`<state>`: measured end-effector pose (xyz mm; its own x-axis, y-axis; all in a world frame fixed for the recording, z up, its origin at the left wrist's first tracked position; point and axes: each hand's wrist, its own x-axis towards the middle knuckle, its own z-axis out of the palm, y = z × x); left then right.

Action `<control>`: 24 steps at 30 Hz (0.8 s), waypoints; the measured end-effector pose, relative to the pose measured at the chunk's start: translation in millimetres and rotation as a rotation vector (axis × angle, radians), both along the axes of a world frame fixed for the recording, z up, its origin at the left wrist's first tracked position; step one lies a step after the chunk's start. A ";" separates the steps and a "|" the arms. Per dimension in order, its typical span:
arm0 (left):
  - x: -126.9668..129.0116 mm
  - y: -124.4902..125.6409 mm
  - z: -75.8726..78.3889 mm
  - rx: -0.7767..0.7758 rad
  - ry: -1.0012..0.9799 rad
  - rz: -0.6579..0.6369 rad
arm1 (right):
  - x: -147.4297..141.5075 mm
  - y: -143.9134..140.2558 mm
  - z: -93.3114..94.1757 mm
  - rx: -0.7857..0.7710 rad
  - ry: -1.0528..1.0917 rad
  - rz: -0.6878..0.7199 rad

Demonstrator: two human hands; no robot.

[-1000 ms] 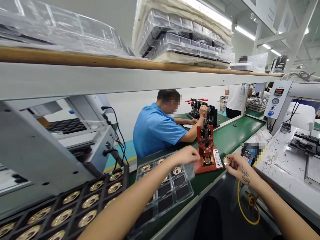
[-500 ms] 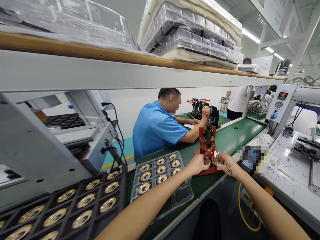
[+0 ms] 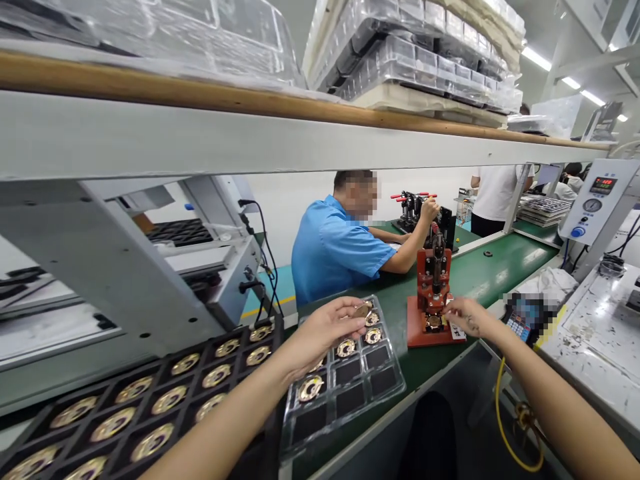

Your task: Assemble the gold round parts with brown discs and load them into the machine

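The left hand [image 3: 325, 330] pinches a small round gold-coloured disc [image 3: 361, 311] between thumb and fingertips, the other fingers loosely curled, and holds it just above the clear plastic compartment tray [image 3: 385, 383] lying on the green worktop [image 3: 480, 277]. Under and beside this hand, several tray pockets hold similar gold discs, while the pockets nearer the person are bare. To the right of this hand stands a small red hand press on a red base [image 3: 433, 293]. The right hand [image 3: 463, 315] rests against the right side of that base, fingers bent; whether it grips anything cannot be told. Left of the left forearm lies a black compartment tray of gold discs [image 3: 150, 407].
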<state>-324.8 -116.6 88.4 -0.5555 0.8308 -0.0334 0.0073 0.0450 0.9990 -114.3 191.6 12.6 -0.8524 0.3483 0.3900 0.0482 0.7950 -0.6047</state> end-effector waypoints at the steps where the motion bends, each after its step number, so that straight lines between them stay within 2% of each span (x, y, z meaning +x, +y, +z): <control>1: 2.1 -7.2 3.4 -0.002 -0.002 0.024 | -0.3 6.6 16.3 -0.011 0.034 -0.039; 4: 14.1 -13.8 16.3 -0.009 0.057 0.041 | -19.8 20.7 80.6 -0.050 0.186 -0.141; 7: 32.0 -5.0 28.5 -0.001 0.110 -0.023 | -48.3 10.7 147.9 -0.083 0.281 -0.108; 9: 42.4 -1.1 33.3 0.017 0.120 -0.068 | -54.8 -10.6 176.8 -0.094 0.343 -0.080; 10: 46.1 -1.4 34.6 0.025 0.123 -0.080 | -52.2 -23.7 183.1 -0.094 0.385 -0.072; 11: 48.8 -3.3 35.3 0.029 0.127 -0.086 | -46.1 -37.1 183.3 -0.086 0.441 -0.074; 13: 51.5 -10.2 35.1 0.026 0.137 -0.090 | -27.2 -60.5 167.7 -0.024 0.572 -0.091; 16: 53.1 -18.3 32.6 0.012 0.150 -0.102 | -0.1 -77.7 123.6 0.130 0.623 -0.080; 19: 59.3 -15.7 28.7 0.009 0.145 -0.111 | 13.0 -79.2 88.9 0.167 0.579 0.006; 21: 68.7 -10.6 26.3 0.014 0.126 -0.127 | 18.9 -82.1 78.9 0.163 0.540 0.037; 24: 88.3 -5.4 24.5 0.035 0.088 -0.176 | 33.7 -100.8 74.0 0.155 0.518 -0.048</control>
